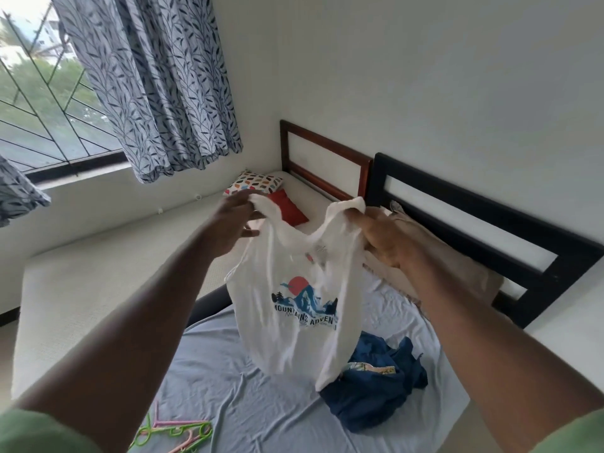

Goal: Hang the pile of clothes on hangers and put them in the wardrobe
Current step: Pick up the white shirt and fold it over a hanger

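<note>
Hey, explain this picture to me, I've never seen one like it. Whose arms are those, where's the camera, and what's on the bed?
There is no machine here. A person wears a camera on the head, so you look down along their own arms. The left hand and right hand each grip a shoulder of a white T-shirt with a mountain print, holding it up over the bed. On the sheet lie a crumpled blue garment and pink and green hangers. No hanger is in the shirt yet.
</note>
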A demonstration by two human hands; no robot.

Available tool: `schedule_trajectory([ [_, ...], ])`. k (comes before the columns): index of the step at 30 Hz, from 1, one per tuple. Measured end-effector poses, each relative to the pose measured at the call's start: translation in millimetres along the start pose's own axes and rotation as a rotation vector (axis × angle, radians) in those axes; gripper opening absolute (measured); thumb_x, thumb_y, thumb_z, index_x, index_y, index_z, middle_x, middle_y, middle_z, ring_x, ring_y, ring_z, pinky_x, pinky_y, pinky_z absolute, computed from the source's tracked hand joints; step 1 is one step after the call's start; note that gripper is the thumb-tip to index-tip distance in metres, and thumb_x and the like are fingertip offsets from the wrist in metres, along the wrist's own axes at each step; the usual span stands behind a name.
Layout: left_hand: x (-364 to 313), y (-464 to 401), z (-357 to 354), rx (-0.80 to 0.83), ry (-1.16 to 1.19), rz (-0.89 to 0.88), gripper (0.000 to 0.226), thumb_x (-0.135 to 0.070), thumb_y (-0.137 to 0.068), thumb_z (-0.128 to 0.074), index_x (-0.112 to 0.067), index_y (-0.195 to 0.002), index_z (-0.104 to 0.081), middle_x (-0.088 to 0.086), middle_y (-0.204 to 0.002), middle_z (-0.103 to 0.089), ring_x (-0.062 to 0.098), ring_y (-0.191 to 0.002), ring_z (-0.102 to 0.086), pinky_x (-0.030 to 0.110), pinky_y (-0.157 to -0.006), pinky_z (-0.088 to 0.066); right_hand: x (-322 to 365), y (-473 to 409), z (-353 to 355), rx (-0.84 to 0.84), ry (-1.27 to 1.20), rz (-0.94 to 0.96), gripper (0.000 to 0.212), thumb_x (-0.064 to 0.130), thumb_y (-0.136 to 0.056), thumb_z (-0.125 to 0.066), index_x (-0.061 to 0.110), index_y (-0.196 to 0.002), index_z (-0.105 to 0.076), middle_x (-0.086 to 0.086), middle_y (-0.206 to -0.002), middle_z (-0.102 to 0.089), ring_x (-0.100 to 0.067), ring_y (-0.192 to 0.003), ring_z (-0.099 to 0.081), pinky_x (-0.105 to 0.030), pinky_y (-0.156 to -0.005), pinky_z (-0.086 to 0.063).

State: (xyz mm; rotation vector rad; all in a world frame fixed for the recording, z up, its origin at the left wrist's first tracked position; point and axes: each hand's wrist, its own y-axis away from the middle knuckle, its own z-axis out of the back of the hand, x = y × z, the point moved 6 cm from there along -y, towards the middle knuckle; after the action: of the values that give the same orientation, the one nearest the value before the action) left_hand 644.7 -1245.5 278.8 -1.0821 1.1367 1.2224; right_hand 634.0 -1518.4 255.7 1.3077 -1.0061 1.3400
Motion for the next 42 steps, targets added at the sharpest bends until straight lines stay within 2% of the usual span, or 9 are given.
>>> schedule_trajectory([
  [3,-16.5,0.1,-41.8,0.232,-0.019,-0.037,0.022,-0.005,-0.097,-0.046,-0.015,-0.101,-0.066,0.003,-0.091,-0.066,0.019,-0.085,-0.06,0.033,-0.066,-0.05,27.7,-3.0,-41.7,0.172,0.123,0.105,0.034,0.035,-0.103,-0.055,0.031,-0.137,-0.058,0.0,-0.114,-0.068,-0.017,-0.102,-0.067,-0.026,-0.077,-0.058],
  [7,-32.4,-1.0,-72.4,0.322,0.08,-0.01,0.032,-0.002,-0.099,-0.037,-0.015,-0.099,-0.066,-0.001,-0.084,-0.069,0.014,-0.077,-0.062,0.025,-0.064,-0.052,45.0,-10.6,-67.1,0.246,0.258,0.174,0.035,0.041,-0.101,-0.058,0.02,-0.129,-0.064,-0.007,-0.118,-0.069,-0.024,-0.113,-0.066,-0.041,-0.096,-0.057],
  [15,-18.9,-10.6,-34.2,-0.152,-0.257,-0.081,0.014,-0.013,-0.089,-0.073,-0.017,-0.082,-0.061,0.006,-0.072,-0.058,0.021,-0.062,-0.051,0.026,-0.051,-0.038,45.2,-23.9,-48.6,-0.191,0.457,0.228,0.037,0.041,-0.103,-0.054,0.01,-0.119,-0.068,-0.002,-0.101,-0.067,-0.017,-0.092,-0.063,-0.031,-0.077,-0.048],
  [20,3.4,14.3,-80.5,0.345,-0.152,0.016,0.04,-0.008,-0.084,-0.078,-0.013,-0.12,-0.062,0.009,-0.104,-0.07,0.023,-0.092,-0.069,0.04,-0.073,-0.06,35.1,-27.0,-63.1,-0.2,0.341,0.124,0.033,0.039,-0.105,-0.049,0.01,-0.116,-0.058,-0.005,-0.106,-0.063,-0.012,-0.086,-0.061,-0.025,-0.066,-0.046],
  [23,12.4,6.9,-85.8,0.177,-0.256,-0.124,0.066,-0.027,-0.068,-0.088,-0.019,-0.127,-0.059,0.004,-0.112,-0.071,0.022,-0.107,-0.069,0.048,-0.086,-0.06,22.8,-27.9,-83.4,-0.059,0.251,0.033,0.042,0.039,-0.105,-0.05,0.015,-0.139,-0.048,-0.009,-0.132,-0.056,-0.021,-0.112,-0.061,-0.028,-0.079,-0.054],
  [28,32.9,6.8,-66.6,-0.047,-0.076,-0.11,0.016,-0.012,-0.094,-0.058,-0.014,-0.105,-0.069,0.007,-0.096,-0.072,0.024,-0.093,-0.07,0.04,-0.079,-0.061,11.8,-13.3,-90.4,0.226,0.253,-0.061,0.044,0.029,-0.097,-0.061,0.029,-0.139,-0.046,-0.002,-0.128,-0.058,-0.021,-0.115,-0.06,-0.041,-0.086,-0.058],
  [35,56.6,8.5,21.0,-0.349,0.004,0.048,0.023,-0.012,-0.1,-0.056,-0.009,-0.122,-0.061,0.009,-0.098,-0.063,0.026,-0.091,-0.058,0.043,-0.081,-0.051,16.6,-12.3,7.8,-0.419,0.363,0.248,0.032,-0.003,-0.087,-0.061,0.022,-0.104,-0.068,0.006,-0.11,-0.065,-0.02,-0.115,-0.062,-0.033,-0.102,-0.05],
  [39,42.7,23.3,71.5,-0.448,-0.12,-0.059,0.019,-0.015,-0.094,-0.069,-0.027,-0.099,-0.056,0.005,-0.093,-0.06,0.021,-0.079,-0.055,0.032,-0.067,-0.049,4.8,-4.3,55.0,-0.496,0.208,0.206,0.067,0.003,-0.08,-0.079,0.025,-0.137,-0.051,0.004,-0.11,-0.065,-0.018,-0.1,-0.066,-0.036,-0.086,-0.057],
  [42,38.5,35.1,93.3,-0.445,-0.169,-0.121,0.014,-0.012,-0.096,-0.065,-0.023,-0.095,-0.058,0.005,-0.087,-0.059,0.016,-0.072,-0.051,0.024,-0.059,-0.046,-7.5,-6.6,68.0,-0.487,0.191,0.147,0.036,0.015,-0.08,-0.085,0.017,-0.111,-0.068,-0.005,-0.102,-0.073,-0.027,-0.097,-0.071,-0.052,-0.088,-0.059],
])
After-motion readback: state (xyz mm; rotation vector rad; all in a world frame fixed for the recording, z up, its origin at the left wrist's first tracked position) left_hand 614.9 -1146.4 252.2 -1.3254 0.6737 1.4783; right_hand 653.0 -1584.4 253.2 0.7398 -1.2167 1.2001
